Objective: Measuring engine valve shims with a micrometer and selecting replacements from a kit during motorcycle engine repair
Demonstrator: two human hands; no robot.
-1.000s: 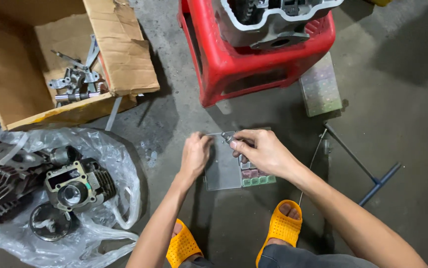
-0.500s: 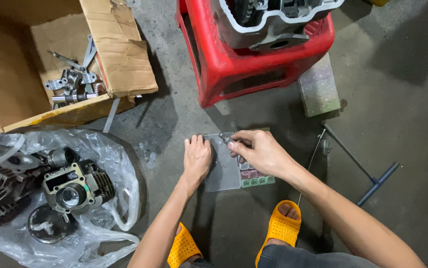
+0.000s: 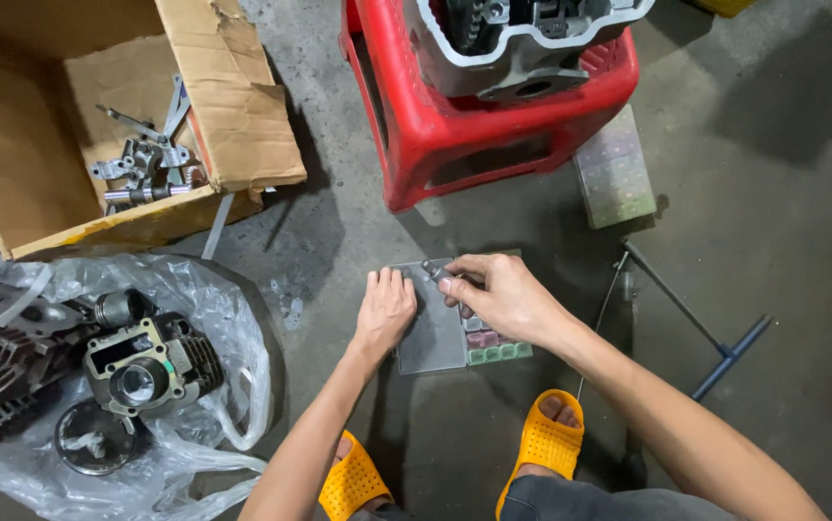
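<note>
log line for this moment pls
left hand flat on clear plastic case lid | right hand pinching small metal part over case | floor

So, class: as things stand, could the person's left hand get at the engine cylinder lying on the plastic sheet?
Probably yes. The left hand rests flat on the clear parts box, holding nothing, and only bare floor lies between it and the engine cylinder on the plastic sheet.

Compartment box between cardboard box, T-wrench.

Head cam, looks steeply down at floor (close, arm's reach).
</note>
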